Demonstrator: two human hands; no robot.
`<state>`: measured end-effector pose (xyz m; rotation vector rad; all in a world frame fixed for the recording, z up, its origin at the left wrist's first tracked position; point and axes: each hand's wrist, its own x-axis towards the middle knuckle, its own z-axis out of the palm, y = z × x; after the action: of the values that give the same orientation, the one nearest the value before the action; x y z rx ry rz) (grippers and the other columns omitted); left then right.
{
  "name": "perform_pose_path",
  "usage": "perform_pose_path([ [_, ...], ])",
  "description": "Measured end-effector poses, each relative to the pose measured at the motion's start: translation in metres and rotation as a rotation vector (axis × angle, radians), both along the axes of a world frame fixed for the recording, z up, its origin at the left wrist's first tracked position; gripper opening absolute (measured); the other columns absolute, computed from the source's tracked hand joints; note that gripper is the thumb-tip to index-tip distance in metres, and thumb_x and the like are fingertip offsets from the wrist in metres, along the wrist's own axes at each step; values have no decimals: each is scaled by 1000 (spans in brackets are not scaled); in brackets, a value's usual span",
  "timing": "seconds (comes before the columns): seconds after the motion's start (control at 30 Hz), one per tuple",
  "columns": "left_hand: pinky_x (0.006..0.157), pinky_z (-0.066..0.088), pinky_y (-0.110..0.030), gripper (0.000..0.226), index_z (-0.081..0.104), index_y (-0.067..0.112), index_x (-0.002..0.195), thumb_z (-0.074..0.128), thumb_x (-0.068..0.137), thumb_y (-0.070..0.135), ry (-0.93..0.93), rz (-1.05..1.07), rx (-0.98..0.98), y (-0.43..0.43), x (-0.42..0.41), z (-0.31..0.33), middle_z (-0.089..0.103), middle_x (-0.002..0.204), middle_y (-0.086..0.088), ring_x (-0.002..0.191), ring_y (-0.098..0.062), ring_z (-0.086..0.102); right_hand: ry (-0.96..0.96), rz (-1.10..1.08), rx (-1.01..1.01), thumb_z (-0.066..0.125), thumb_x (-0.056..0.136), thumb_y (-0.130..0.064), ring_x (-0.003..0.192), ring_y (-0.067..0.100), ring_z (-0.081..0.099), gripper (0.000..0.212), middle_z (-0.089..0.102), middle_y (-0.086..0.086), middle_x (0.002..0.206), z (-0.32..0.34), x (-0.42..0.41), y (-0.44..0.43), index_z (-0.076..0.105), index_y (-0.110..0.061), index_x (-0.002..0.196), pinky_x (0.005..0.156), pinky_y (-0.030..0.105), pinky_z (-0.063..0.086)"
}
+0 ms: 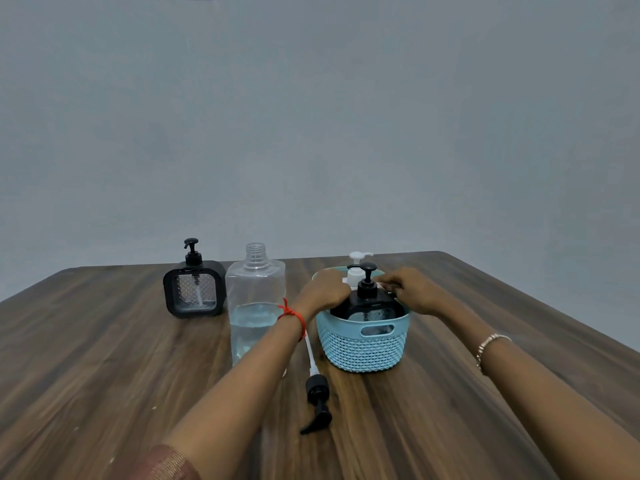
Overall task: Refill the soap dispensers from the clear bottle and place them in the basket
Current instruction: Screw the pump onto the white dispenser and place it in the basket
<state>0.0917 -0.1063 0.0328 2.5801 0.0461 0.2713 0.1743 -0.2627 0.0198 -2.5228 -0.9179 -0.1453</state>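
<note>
- Step in hand, as judged: seating the black dispenser (363, 308) in the basket (363, 348), which stands on the table (104, 358) right of centre and nearer the far edge than the near one.
- The left hand (325, 289) has its fingers curled over the dispenser's left shoulder and grips it. The right hand (412, 291) grips the right shoulder likewise. Neither hand is spread wide.
- The black dispenser sits between the two hands, body below the basket rim, pump head upright above it.
- The white dispenser (356, 271) occupies the far side of the basket, just behind the black one. Contact between them cannot be confirmed.
- Recommended: lower it level, both shoulders together, until the base lies flat on the basket floor. Keep its pump clear of the white spout, and release only once it stands without leaning.
- Risk, as judged: the basket looks light and may slide or tip if pressed on one side.
- The second black dispenser (194, 292) stands toward the far left corner, pump fitted, outside the basket. Its fill level is not readable.
- The clear bottle (256, 299), uncapped and part full, stands between that dispenser and the basket, just beside the left wrist. A careless withdrawal could knock it.
- A loose pump (318, 400) with its tube lies toward the near edge, in front of the basket.
</note>
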Motion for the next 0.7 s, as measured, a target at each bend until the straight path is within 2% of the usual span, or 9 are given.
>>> perform_pose_path([
  [0.07, 61, 27, -39, 31, 38, -3, 57, 40, 88, 1, 6, -5, 28, -1, -10, 5, 57, 101, -36, 99, -46, 52, 6, -57, 9, 40, 85, 10, 99, 22, 57, 47, 62, 17, 120, 3, -4, 3, 57, -8, 125, 79, 27, 41],
  [0.1, 52, 22, -37, 33, 36, 0, 55, 41, 88, 1, 3, -4, 35, 0, -14, 7, 56, 83, -32, 85, -46, 51, -11, -106, 67, 41, 83, 11, 105, 24, 57, 48, 60, 17, 123, 6, -7, 5, 57, -6, 125, 82, 27, 41],
  [0.13, 47, 19, -31, 35, 32, 5, 54, 43, 88, 3, 2, 0, 35, 0, -18, 11, 49, 66, -21, 67, -38, 46, -53, -165, 161, 40, 82, 13, 109, 26, 57, 49, 59, 17, 125, 10, -12, 7, 57, -5, 125, 85, 28, 42],
  [0.2, 47, 24, -25, 32, 40, 8, 57, 48, 88, 9, -34, 8, 27, 5, -31, 21, 43, 59, -9, 54, -21, 36, -177, -250, 397, 39, 81, 16, 113, 28, 56, 49, 59, 20, 124, 25, -28, 14, 57, -2, 123, 94, 29, 41],
  [0.27, 58, 43, -31, 17, 58, 7, 70, 54, 86, 11, -126, -6, -26, 13, -49, 34, 56, 70, -13, 60, -21, 47, -270, -255, 608, 37, 79, 19, 114, 28, 57, 49, 60, 20, 122, 46, -49, 24, 57, 1, 120, 99, 28, 40],
  [0.33, 77, 54, -37, 17, 71, 3, 83, 55, 85, 11, -279, -13, -118, 26, -69, 45, 68, 79, -15, 71, -24, 63, -344, -205, 746, 36, 79, 18, 113, 25, 57, 48, 62, 17, 120, 70, -75, 38, 59, 2, 117, 97, 20, 39],
  [0.43, 80, 57, -40, 19, 74, 6, 85, 58, 84, 17, -538, 49, -229, 51, -101, 61, 74, 79, -7, 74, -19, 70, -427, -103, 862, 38, 81, 15, 113, 20, 57, 44, 64, 12, 118, 100, -111, 69, 61, 0, 114, 94, 12, 36],
  [0.6, 78, 53, -22, 16, 73, 14, 94, 60, 86, 20, -881, 151, -247, 101, -139, 79, 73, 90, 1, 83, -6, 66, -534, 56, 963, 44, 84, 4, 110, 21, 59, 32, 66, 10, 114, 123, -155, 142, 63, -3, 110, 96, 35, 47],
  [0.7, 92, 48, -26, 25, 66, 11, 110, 59, 86, 16, -943, 216, -249, 135, -148, 72, 68, 112, 0, 106, -10, 60, -497, 103, 939, 44, 85, 1, 111, 23, 57, 32, 64, 10, 116, 110, -170, 190, 60, -4, 112, 96, 34, 45],
])
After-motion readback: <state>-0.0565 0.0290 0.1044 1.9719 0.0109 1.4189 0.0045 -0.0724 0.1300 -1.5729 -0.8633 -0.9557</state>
